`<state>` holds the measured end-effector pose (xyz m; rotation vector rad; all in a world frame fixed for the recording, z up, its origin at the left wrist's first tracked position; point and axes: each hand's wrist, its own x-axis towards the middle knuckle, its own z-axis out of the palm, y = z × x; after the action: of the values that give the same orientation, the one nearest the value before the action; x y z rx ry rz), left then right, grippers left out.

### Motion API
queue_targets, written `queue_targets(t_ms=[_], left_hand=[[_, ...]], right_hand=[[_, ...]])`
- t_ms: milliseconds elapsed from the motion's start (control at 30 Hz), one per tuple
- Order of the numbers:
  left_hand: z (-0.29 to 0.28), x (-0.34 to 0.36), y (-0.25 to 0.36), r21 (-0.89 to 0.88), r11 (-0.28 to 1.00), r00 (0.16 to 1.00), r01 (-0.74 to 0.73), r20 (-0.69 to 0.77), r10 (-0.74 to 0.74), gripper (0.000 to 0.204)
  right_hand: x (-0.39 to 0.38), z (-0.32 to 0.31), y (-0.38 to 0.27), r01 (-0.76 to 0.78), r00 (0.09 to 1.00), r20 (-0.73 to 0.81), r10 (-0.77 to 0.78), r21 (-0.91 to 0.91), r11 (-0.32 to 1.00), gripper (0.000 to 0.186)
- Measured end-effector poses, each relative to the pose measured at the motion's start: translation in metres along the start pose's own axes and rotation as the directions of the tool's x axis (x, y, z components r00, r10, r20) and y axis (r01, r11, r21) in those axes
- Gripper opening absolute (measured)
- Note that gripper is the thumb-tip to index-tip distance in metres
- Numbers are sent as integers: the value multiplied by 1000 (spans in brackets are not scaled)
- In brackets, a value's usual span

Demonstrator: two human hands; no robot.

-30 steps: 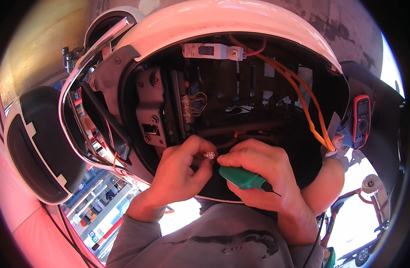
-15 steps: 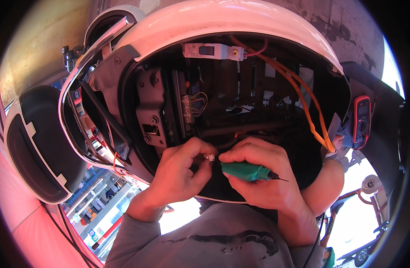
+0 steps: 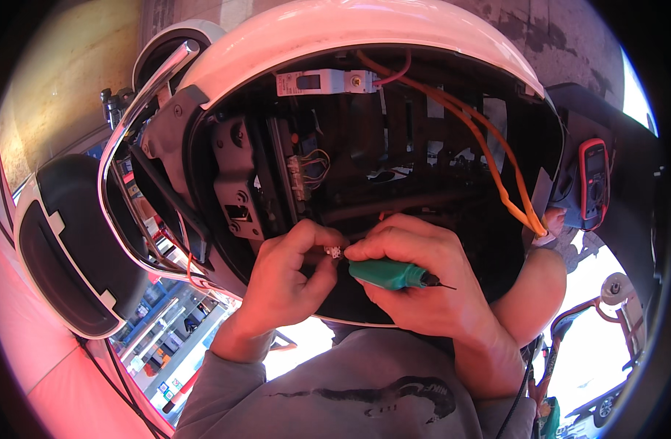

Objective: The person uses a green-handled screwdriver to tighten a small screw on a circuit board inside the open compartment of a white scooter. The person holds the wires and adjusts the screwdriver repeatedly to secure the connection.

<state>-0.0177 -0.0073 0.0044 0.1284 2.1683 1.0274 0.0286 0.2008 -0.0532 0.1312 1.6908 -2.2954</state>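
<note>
My left hand pinches a small white connector inside the open, dark compartment of a white scooter body. My right hand, just right of it, grips a green bottle-like tool with a black end and thin rod pointing right; my fingertips are close to the connector, and contact is hard to tell. Left of and above my hands are a metal bracket and a wired terminal block. A white breaker lies along the compartment's upper rim.
Orange cables run down the right side to a skin-coloured shape, unclear whose. A red-edged multimeter rests at the right. A black seat, a chrome rail and hanging black cables are at the left.
The green tool has turned from sloping to nearly level since a second ago. The scene has shifted slightly up and left with the camera; both hands otherwise stay in place.
</note>
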Motion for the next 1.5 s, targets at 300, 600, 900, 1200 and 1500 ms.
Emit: queue_targets(t_ms=[300,600,900,1200,1500], left_hand=[[1,0,0,-3,1000,1000,2,0,-2,17],[1,1,3,30,1000,1000,-2,2,2,18],[-1,-1,2,41,999,1000,26,0,-26,21],[0,-2,-2,-28,999,999,29,-22,-30,21],[-1,-3,1,-33,999,999,42,-14,-43,20]], right_hand=[[0,-1,-2,13,1000,4,-13,-11,1000,33],[1,-1,-1,20,1000,1,-20,-27,999,31],[2,4,6,31,999,-42,-30,36,999,30],[1,-1,6,79,997,20,-79,12,997,35],[1,3,6,-108,994,-16,112,153,982,33]])
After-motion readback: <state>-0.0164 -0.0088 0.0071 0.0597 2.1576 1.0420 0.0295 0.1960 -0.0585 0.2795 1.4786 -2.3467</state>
